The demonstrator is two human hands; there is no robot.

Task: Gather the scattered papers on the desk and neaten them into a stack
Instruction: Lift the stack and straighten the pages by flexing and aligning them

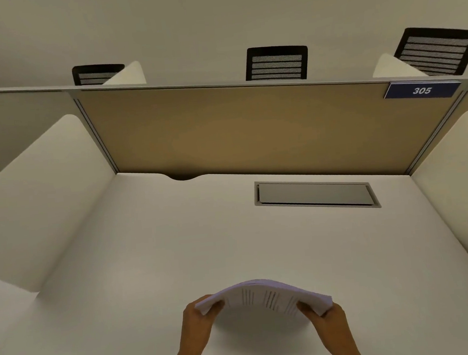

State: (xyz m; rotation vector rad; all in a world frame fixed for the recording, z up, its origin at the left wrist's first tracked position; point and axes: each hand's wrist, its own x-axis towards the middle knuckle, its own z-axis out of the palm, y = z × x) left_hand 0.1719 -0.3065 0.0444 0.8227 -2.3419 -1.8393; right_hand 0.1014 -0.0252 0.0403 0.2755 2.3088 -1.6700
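Observation:
A bundle of white printed papers [262, 297] is held above the white desk [177, 252], near its front edge. The sheets bow upward in the middle and cast a shadow on the desk below. My left hand [200, 318] grips the bundle's left end, thumb on top. My right hand [326, 320] grips the right end the same way. No loose sheets are visible elsewhere on the desk.
A grey cable hatch [316, 194] is set into the desk at the back right. A tan partition [251, 131] with a blue "305" plate [422, 90] closes the back. White side dividers [41, 198] flank the desk. Black mesh chairs [276, 63] stand beyond.

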